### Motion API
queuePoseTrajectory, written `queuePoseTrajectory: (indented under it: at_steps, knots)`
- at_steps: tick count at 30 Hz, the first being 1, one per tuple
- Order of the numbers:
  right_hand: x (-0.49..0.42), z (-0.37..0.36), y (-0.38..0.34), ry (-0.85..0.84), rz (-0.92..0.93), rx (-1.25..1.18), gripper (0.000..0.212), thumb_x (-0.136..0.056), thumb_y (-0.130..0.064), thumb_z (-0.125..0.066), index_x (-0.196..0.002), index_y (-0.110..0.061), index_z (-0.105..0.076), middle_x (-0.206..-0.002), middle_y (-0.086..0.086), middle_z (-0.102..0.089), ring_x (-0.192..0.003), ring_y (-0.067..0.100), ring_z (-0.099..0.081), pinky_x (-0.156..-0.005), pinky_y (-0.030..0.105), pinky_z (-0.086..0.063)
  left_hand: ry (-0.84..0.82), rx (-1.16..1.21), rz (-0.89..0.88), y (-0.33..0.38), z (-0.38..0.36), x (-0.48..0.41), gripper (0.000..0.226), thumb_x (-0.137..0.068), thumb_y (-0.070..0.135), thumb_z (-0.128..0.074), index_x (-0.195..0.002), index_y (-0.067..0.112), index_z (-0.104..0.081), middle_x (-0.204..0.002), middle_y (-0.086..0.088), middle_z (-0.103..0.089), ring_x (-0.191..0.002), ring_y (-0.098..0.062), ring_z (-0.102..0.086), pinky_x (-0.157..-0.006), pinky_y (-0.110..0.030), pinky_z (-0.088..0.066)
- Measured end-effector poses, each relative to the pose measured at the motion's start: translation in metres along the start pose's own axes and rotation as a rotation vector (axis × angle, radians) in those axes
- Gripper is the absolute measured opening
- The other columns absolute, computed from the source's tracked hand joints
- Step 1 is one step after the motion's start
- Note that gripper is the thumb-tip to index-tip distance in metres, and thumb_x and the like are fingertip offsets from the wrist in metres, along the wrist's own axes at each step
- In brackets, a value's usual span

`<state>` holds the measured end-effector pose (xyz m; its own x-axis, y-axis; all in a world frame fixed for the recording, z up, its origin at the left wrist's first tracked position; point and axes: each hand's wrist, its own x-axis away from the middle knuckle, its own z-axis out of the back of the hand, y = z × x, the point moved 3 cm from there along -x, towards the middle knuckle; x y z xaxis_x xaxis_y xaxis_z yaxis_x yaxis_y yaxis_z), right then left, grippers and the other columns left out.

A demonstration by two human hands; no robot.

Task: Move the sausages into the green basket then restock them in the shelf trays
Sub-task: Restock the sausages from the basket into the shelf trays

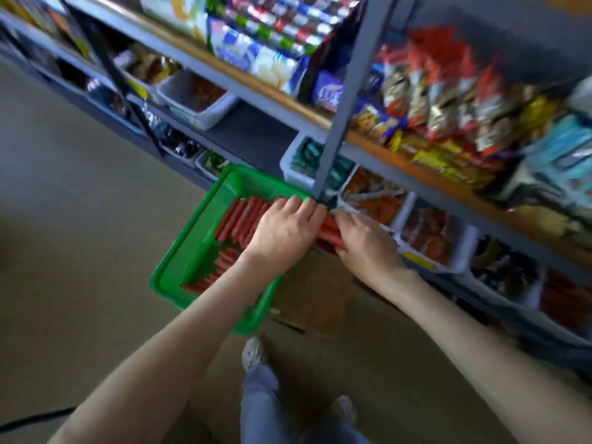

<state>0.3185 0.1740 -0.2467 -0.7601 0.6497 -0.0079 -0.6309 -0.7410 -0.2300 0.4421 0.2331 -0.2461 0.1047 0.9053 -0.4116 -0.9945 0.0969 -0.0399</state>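
Fingers of left hand and right hand curled round sausages (red), more in green basket.

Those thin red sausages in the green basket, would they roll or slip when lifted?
Probably apt to roll: the sausages are slim round sticks lying loose in rows in the green basket. Likely slippery too, perhaps why the left hand and right hand hold a bundle between them.

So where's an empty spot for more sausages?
In the green basket, the strip along its left wall is bare. The shelf has a dark bare patch between the brown-snack tray and the green-packet tray. It's crowded on the right, where the left hand and right hand grip sausages and more trays sit packed.
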Motion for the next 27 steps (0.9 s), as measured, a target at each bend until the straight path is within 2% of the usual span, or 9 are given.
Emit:
queuePoseTrajectory:
  at_steps: [2, 4, 8, 11, 15, 20, 22, 24, 27]
  knots:
    - [0.024, 0.057, 0.027, 0.139, 0.028, 0.094, 0.042, -0.067, 0.001, -0.064, -0.108, -0.001, -0.06, -0.093, 0.018, -0.064, -0.082, 0.039, -0.063, -0.065, 0.046, -0.054, 0.059, -0.031, -0.065, 0.036, 0.036, -0.038, 0.017, -0.073, 0.012, -0.067, -0.09, 0.008, -0.067, -0.075, -0.006, -0.059, -0.065, -0.027, -0.058, -0.052, -0.035, -0.045]
    - [0.048, 0.11, 0.053, 0.277, 0.056, 0.219, 0.04, -0.065, 0.002, -0.058, -0.104, 0.001, -0.062, -0.084, 0.016, -0.063, -0.073, 0.036, -0.064, -0.057, 0.04, -0.054, 0.149, -0.06, -0.13, 0.072, 0.069, -0.073, 0.018, -0.076, 0.01, -0.064, -0.094, 0.008, -0.067, -0.077, -0.005, -0.059, -0.066, -0.025, -0.059, -0.052, -0.033, -0.044]
    - [0.085, 0.197, 0.102, 0.494, 0.061, 0.453, 0.048, -0.061, 0.001, -0.072, -0.107, -0.001, -0.064, -0.085, 0.012, -0.065, -0.076, 0.032, -0.064, -0.066, 0.036, -0.052, 0.251, -0.068, -0.227, 0.128, 0.115, -0.14, 0.047, -0.066, 0.018, -0.076, -0.106, 0.008, -0.055, -0.087, -0.008, -0.061, -0.074, -0.028, -0.061, -0.062, -0.035, -0.051]
    - [0.105, 0.252, 0.133, 0.602, 0.042, 0.492, 0.039, -0.069, -0.002, -0.058, -0.107, -0.001, -0.064, -0.087, 0.012, -0.066, -0.076, 0.032, -0.063, -0.065, 0.035, -0.05, 0.34, -0.031, -0.276, 0.152, 0.147, -0.184, 0.046, -0.075, 0.02, -0.064, -0.116, 0.008, -0.048, -0.094, -0.012, -0.064, -0.079, -0.032, -0.063, -0.064, -0.037, -0.053]
    - [0.11, 0.314, 0.173, 0.623, -0.029, 0.492, 0.053, -0.052, 0.008, -0.073, -0.102, -0.004, -0.062, -0.083, 0.01, -0.065, -0.071, 0.033, -0.062, -0.061, 0.034, -0.048, 0.434, -0.009, -0.251, 0.15, 0.178, -0.238, 0.039, -0.085, 0.029, -0.049, -0.115, 0.004, -0.052, -0.092, -0.014, -0.064, -0.078, -0.033, -0.062, -0.063, -0.036, -0.051]
    - [0.094, 0.377, 0.214, 0.693, -0.034, 0.555, 0.055, -0.056, 0.006, -0.076, -0.107, -0.005, -0.06, -0.089, 0.01, -0.065, -0.076, 0.032, -0.064, -0.066, 0.035, -0.052, 0.512, -0.047, -0.339, 0.142, 0.189, -0.308, 0.034, -0.091, 0.031, -0.046, -0.104, 0.003, -0.059, -0.083, -0.011, -0.059, -0.073, -0.031, -0.057, -0.068, -0.035, -0.038]
    - [0.08, 0.393, 0.231, 0.615, -0.097, 0.554, 0.055, -0.066, 0.0, -0.077, -0.117, -0.008, -0.057, -0.104, 0.009, -0.065, -0.09, 0.03, -0.064, -0.073, 0.033, -0.051, 0.493, -0.015, -0.361, 0.141, 0.183, -0.334, 0.038, -0.093, 0.036, -0.045, -0.102, 0.003, -0.062, -0.085, -0.011, -0.059, -0.075, -0.031, -0.057, -0.069, -0.036, -0.041]
    - [0.061, 0.403, 0.256, 0.499, -0.232, 0.432, 0.048, -0.082, -0.011, -0.067, -0.126, -0.016, -0.049, -0.119, 0.005, -0.06, -0.105, 0.026, -0.059, -0.083, 0.035, -0.048, 0.483, 0.042, -0.408, 0.143, 0.175, -0.357, 0.041, -0.095, 0.04, -0.041, -0.103, 0.004, -0.06, -0.087, -0.011, -0.06, -0.077, -0.031, -0.058, -0.069, -0.038, -0.043]
    - [0.032, 0.409, 0.297, 0.354, -0.357, 0.241, 0.034, -0.084, -0.018, -0.065, -0.113, -0.013, -0.05, -0.108, 0.01, -0.062, -0.098, 0.028, -0.06, -0.077, 0.036, -0.045, 0.479, 0.114, -0.567, 0.149, 0.164, -0.384, 0.035, -0.094, 0.041, -0.042, -0.104, 0.009, -0.053, -0.089, -0.009, -0.059, -0.08, -0.026, -0.052, -0.073, -0.033, -0.037]
